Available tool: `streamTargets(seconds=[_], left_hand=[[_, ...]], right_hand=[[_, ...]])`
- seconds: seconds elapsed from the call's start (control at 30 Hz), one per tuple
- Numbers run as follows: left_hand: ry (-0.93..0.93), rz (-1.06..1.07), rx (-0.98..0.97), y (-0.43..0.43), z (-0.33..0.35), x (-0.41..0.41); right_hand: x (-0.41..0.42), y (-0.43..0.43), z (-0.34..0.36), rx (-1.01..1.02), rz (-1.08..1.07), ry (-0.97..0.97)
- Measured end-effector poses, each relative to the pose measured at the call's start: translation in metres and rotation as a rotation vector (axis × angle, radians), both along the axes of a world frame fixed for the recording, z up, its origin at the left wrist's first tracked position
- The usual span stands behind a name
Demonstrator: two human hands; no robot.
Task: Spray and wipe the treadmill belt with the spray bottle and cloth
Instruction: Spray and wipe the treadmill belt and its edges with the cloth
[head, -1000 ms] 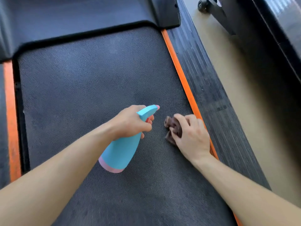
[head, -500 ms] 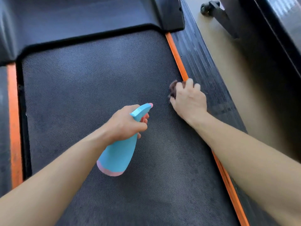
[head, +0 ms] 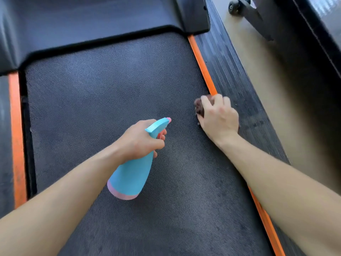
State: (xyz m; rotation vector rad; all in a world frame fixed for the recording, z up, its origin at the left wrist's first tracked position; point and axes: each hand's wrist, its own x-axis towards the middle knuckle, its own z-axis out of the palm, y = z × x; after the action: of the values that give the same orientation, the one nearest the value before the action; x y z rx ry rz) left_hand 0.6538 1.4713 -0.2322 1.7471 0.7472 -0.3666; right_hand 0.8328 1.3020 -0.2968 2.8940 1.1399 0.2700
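The dark textured treadmill belt (head: pixel 103 93) fills most of the view. My left hand (head: pixel 140 141) grips the neck of a light blue spray bottle (head: pixel 131 176) with a pink base, its nozzle pointing up and to the right above the belt. My right hand (head: pixel 217 115) presses a small dark brown cloth (head: pixel 199 108) onto the belt's right edge, against the orange strip (head: pixel 203 69). Most of the cloth is hidden under my fingers.
A ribbed black side rail (head: pixel 232 80) runs right of the orange strip, then beige floor (head: pixel 273 100). Another orange strip (head: pixel 16 137) borders the left. The black motor cover (head: pixel 88 24) lies ahead. A wheeled black frame (head: pixel 247 12) stands top right.
My right hand slid the cloth forward along the belt's right edge, then stayed near the orange strip. The left hand and bottle held about the same spot.
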Motion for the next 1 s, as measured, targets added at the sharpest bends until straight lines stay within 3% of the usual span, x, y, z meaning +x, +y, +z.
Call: streamTargets(seconds=[0.13, 0.4, 0.57, 0.73, 1.0], left_hand=[[-0.007, -0.018, 0.020, -0.004, -0.002, 0.008], [-0.020, -0.010, 0.015, -0.002, 0.002, 0.002], [0.009, 0.009, 0.002, 0.000, -0.003, -0.006], [0.030, 0.013, 0.018, 0.002, -0.002, -0.011], [0.053, 0.045, 0.016, 0.006, 0.007, -0.026]], right_hand=[[0.013, 0.033, 0.004, -0.029, -0.062, 0.050], [-0.050, -0.070, 0.006, -0.115, 0.037, 0.099], [-0.010, -0.015, -0.005, -0.015, 0.037, 0.020], [0.012, 0.033, -0.001, -0.002, -0.066, 0.092], [-0.071, -0.052, 0.001, 0.044, 0.127, 0.252]])
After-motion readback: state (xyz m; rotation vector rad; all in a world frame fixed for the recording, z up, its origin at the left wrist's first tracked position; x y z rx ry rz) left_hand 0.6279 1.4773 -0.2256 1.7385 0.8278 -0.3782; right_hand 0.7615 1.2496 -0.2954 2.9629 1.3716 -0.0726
